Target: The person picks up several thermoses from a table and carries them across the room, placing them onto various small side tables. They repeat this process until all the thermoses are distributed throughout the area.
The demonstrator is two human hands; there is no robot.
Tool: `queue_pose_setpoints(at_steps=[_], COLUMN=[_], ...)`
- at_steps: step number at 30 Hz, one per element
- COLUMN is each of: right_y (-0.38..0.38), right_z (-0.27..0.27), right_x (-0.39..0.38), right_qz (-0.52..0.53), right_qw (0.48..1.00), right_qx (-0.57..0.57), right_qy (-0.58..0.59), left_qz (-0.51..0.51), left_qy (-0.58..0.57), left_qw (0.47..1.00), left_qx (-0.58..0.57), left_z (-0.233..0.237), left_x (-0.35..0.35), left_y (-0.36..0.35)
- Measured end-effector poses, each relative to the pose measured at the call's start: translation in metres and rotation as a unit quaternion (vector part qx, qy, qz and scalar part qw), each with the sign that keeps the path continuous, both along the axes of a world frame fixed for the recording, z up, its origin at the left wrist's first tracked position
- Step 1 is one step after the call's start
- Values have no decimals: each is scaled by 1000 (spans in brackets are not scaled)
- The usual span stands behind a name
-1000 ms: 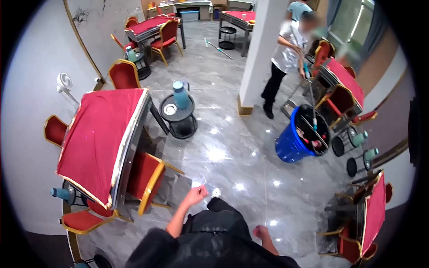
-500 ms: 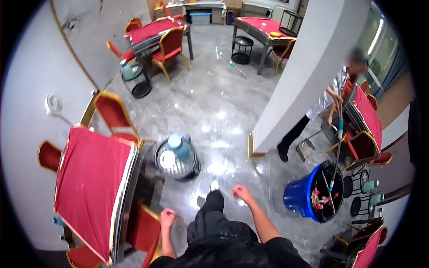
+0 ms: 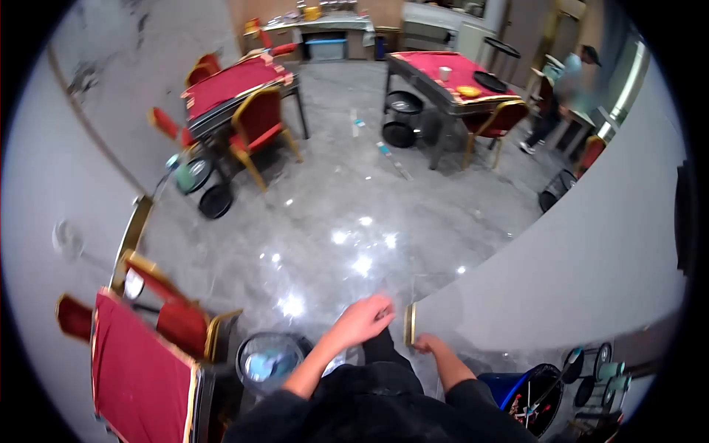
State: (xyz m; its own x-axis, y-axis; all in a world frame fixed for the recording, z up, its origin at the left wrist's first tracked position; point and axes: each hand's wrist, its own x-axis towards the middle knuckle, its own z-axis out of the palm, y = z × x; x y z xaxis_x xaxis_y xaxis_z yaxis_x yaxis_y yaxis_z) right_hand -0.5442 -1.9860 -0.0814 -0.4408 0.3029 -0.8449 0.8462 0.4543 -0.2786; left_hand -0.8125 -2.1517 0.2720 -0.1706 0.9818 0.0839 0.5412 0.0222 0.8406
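Note:
My left hand (image 3: 363,319) is in front of my body above the grey floor, its fingers curled and blurred; whether anything is in them is hidden. Lower and to the right, my right hand (image 3: 430,344) is curled beside the gold-trimmed base of the pillar (image 3: 517,295); its palm does not show. A round black stand (image 3: 271,362) with a blue item in it is left of my legs. At the lower right is a blue bin (image 3: 504,388) with a black liner and red and white litter.
A red-covered table (image 3: 140,369) with red chairs is at the lower left. Two more red-covered tables (image 3: 236,87) (image 3: 450,74) stand ahead. A mop (image 3: 394,160) lies on the floor between them. Another person (image 3: 567,92) is at the upper right.
The view has moved forward past the near table and pillar. My left hand has swung up and across to the centre. The co-worker by the bin is hidden; another person shows farther back.

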Motion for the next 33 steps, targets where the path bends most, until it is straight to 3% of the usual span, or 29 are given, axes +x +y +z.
queue_pose_setpoints(at_steps=[2,3,4,5,7,9,11,12,14,16,17,19,20,21,22,23,24,26,28,30,33], right_y=[62,101,126,159,229,291,338,362,412,474,503,541,555,570,572,573,577,587,590,606,652], right_z=[4,-21,33,44,47,47,71,88,109,74,54,30,27,-13,14,27,26,59,70,71,58], right_x=[-74,-114,-166,-204,-275,-333,-368,-374,-376,-364,-345,-287,-257,-214,-189,-158,-133,-102,-76,-66,-59], right_qz=[94,121,62,22,-9,48,-16,-71,-181,-188,-164,-182,-264,-351,-569,-642,-676,-799,-846,-879,-909], right_qw=[985,985,994,991,977,961,941,943,907,906,923,907,905,902,804,731,711,567,463,413,336], right_qx=[70,26,-45,-74,-82,117,144,41,-161,-190,-110,133,159,97,-6,-5,48,36,22,35,17], right_qy=[130,119,71,114,195,246,307,322,346,329,330,355,294,234,173,230,188,196,262,237,245], left_qz=[-7,25,52,33,28,84,147,158,146,152,159,171,137,98,63,17,-5,-79,-152,-214,-267], left_qy=[-3,-53,-28,-82,-94,-152,-221,-207,-29,68,81,100,100,163,207,214,210,261,253,246,236], left_qw=[996,993,991,966,935,909,888,858,818,807,819,859,865,888,902,915,933,947,946,943,934], left_qx=[-86,-99,-122,-243,-341,-380,-375,-444,-556,-566,-545,-472,-472,-419,-374,-343,-291,-170,-130,-65,-33], left_z=[-20,-29,-30,-40,-56,-67,-67,-82,-84,-87,-92,-123,-111,-137,-117,-99,-79,-45,-5,17,10], left_x=[-16,-23,-31,-47,-79,-111,-153,-182,-234,-289,-314,-370,-388,-417,-423,-428,-424,-407,-372,-327,-251], left_y=[31,36,40,41,39,35,64,74,140,228,279,387,458,515,589,662,732,858,971,1072,1179])
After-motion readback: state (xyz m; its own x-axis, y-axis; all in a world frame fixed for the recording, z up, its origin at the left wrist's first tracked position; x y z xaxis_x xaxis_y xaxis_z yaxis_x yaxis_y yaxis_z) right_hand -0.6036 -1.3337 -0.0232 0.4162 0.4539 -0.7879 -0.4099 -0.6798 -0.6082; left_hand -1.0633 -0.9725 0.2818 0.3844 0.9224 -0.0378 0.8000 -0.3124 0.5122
